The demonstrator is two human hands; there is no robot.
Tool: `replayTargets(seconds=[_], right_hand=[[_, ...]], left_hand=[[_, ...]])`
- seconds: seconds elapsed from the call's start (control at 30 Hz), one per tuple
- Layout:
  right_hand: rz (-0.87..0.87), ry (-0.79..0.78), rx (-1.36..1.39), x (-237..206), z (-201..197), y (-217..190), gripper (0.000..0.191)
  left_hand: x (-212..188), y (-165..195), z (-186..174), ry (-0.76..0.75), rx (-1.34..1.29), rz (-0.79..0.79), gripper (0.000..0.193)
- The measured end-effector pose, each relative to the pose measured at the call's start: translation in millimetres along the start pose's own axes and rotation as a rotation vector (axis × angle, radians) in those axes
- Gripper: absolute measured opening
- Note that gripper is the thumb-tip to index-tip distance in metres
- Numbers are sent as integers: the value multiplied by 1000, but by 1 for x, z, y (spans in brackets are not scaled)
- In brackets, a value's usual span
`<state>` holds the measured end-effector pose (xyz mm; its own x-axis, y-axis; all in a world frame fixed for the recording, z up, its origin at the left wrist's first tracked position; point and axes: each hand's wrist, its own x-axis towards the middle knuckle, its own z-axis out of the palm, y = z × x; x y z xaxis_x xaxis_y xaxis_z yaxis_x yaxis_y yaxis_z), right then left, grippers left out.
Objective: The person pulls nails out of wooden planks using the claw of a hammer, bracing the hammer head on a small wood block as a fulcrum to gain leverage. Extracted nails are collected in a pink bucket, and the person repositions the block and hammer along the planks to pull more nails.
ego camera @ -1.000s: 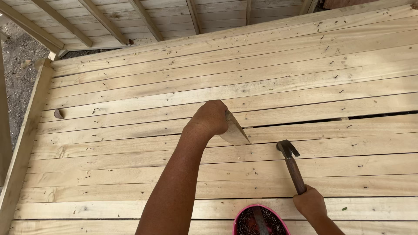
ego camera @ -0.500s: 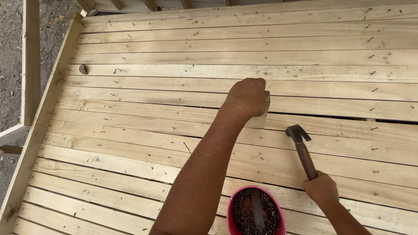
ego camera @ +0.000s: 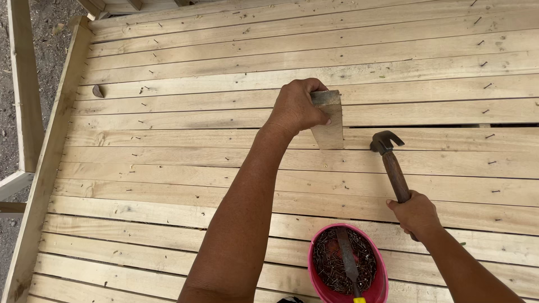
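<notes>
left hand (ego camera: 295,106) is clamping a short pale wooden block (ego camera: 329,120) upright on the plank deck (ego camera: 168,168) | right hand (ego camera: 416,214) is gripping a brown-handled claw hammer (ego camera: 390,163) | most boards look nailed; a gap, perhaps, is remaining near the block

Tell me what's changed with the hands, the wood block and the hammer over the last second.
The left hand has turned the wood block up so it now stands on end on the deck boards; a second ago it lay lower under the palm. The view has also shifted left over the deck. Unchanged: the right hand grips the hammer, head resting on a board, and the pink bucket of nails sits between the arms.
</notes>
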<state>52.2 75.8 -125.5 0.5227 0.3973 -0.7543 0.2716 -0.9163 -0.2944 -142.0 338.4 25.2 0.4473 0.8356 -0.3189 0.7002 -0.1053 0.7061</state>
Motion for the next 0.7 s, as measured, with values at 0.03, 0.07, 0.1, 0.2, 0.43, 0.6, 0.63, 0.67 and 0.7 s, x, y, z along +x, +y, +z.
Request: replayTargets(seconds=[0.03, 0.07, 0.1, 0.2, 0.43, 0.6, 0.63, 0.67, 0.7], right_hand=[[7, -5, 15, -6, 1, -1, 46], [11, -6, 29, -12, -1, -5, 46], [9, -4, 45, -19, -6, -12, 46], [-71, 4, 130, -46, -28, -48, 38], [-275, 140, 162, -139, -110, -140, 30], [-413, 166, 91, -180, -129, -152, 29], [-408, 152, 77, -182, -126, -152, 30], [-406, 129, 67, -182, -121, -152, 31], [-398, 116, 64, -181, -115, -152, 33]], left_hand=[[1, -8, 7, 52, -97, 27, 61], [1, -17, 14, 107, -197, 56, 62], [3, -26, 19, 82, -369, 72, 60], [5, -51, 30, 17, -694, 67, 54], [15, -53, 38, -57, -603, 42, 47], [14, -49, 9, -14, -421, 6, 49], [13, -51, 3, -14, -394, -19, 49], [11, -54, -2, -11, -362, -49, 49], [10, -56, -5, -7, -388, -11, 48]])
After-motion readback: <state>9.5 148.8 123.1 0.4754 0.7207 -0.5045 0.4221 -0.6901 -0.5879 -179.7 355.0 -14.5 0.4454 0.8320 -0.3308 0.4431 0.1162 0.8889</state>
